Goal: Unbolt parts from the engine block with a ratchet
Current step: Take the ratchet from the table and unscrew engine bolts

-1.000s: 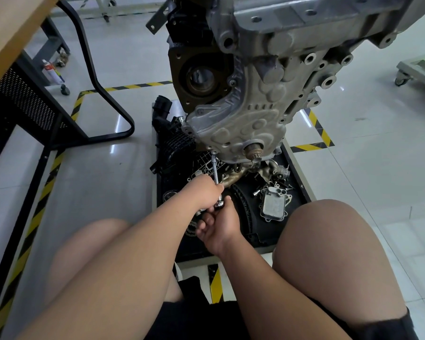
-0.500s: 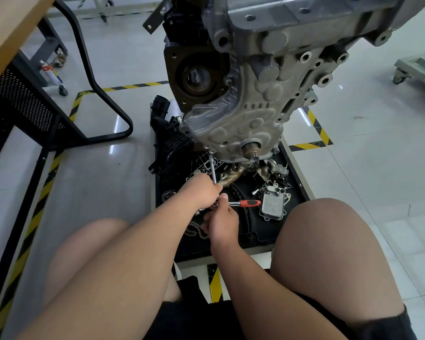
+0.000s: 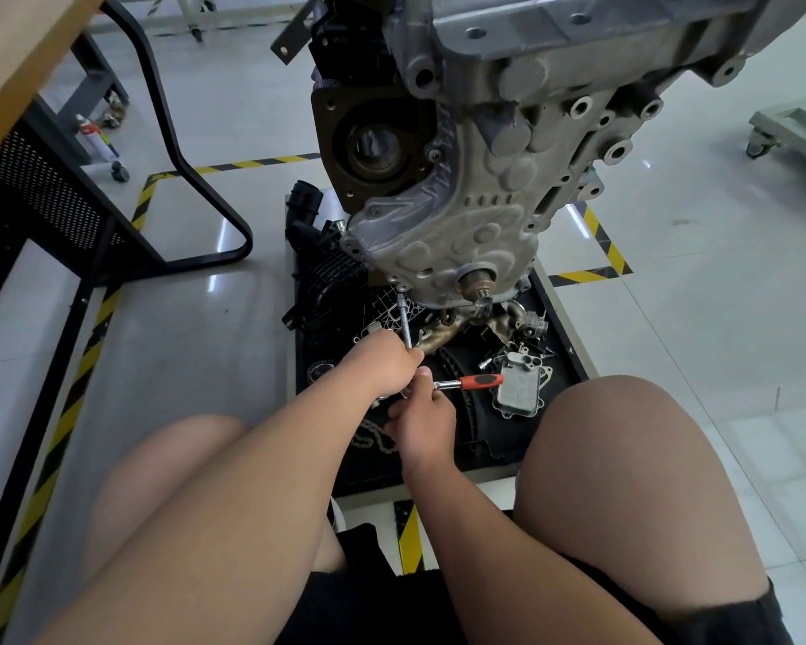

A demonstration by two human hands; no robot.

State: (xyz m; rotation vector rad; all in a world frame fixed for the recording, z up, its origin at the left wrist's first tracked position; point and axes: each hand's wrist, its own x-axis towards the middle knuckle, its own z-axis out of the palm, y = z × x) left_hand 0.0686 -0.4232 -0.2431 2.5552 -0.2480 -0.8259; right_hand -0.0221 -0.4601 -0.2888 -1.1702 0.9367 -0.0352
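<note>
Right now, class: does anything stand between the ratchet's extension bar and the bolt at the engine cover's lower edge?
Nothing visible does. The extension bar runs bare from the left hand up to the bolt on the engine cover; the loose parts lie lower, off to the right.

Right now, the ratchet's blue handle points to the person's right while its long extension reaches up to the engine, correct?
Almost. The head view shows the handle of the ratchet is red, not blue; it does point right, and the extension reaches up to the engine.
</note>
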